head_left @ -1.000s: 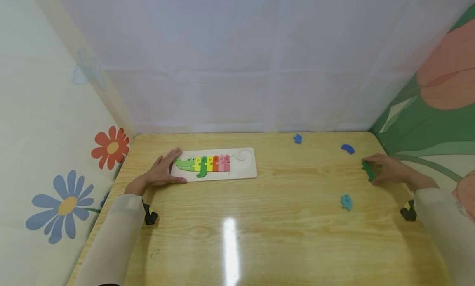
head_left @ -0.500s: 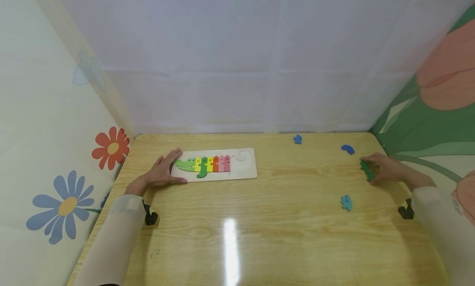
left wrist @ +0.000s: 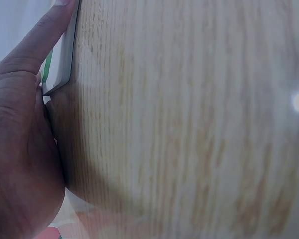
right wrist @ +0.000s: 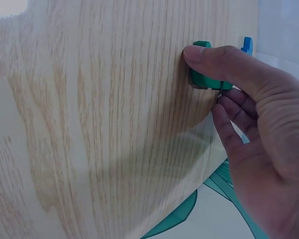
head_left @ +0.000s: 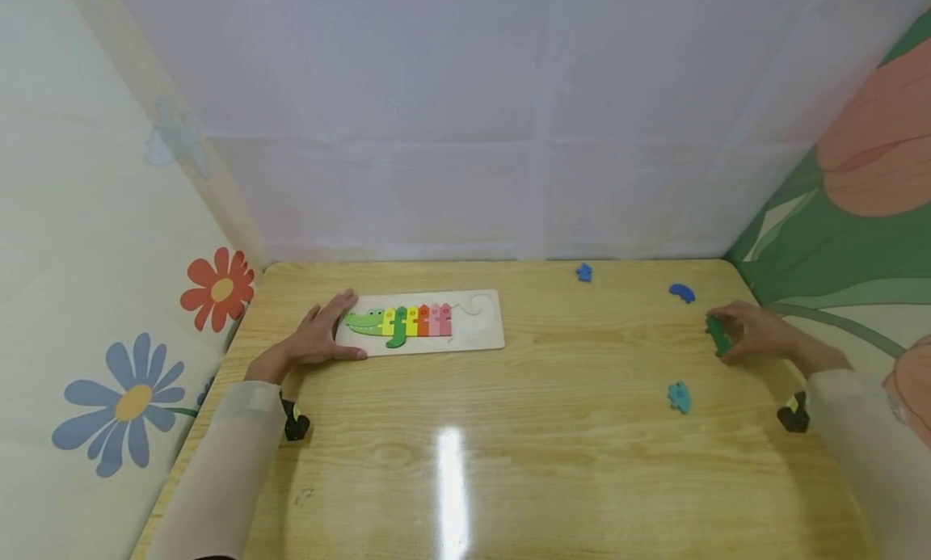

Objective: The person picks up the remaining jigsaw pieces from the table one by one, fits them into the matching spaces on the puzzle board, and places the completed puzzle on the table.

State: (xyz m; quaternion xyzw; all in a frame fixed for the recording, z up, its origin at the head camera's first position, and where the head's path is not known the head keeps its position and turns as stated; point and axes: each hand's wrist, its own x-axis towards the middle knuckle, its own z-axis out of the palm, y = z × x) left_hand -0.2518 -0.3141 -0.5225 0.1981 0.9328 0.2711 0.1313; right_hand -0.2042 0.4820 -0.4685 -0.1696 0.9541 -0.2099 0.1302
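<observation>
"What does the left hand (head_left: 318,335) touch?"

"The left end of a crocodile puzzle board (head_left: 480,330), left of centre in the frame."

"And the right hand (head_left: 760,332)?"

"It pinches a green piece (head_left: 716,335) at right; a curved blue piece (head_left: 682,292) lies to its upper left, a light-blue piece (head_left: 680,396) to its lower left."

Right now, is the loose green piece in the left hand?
No, the right hand holds the green piece, while the left hand touches the board.

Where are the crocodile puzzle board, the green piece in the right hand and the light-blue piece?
Crocodile puzzle board (head_left: 478,330): head view, bare end.
Green piece (right wrist: 204,80): right wrist view, exposed side.
Light-blue piece (head_left: 680,397): head view, middle of its top.
</observation>
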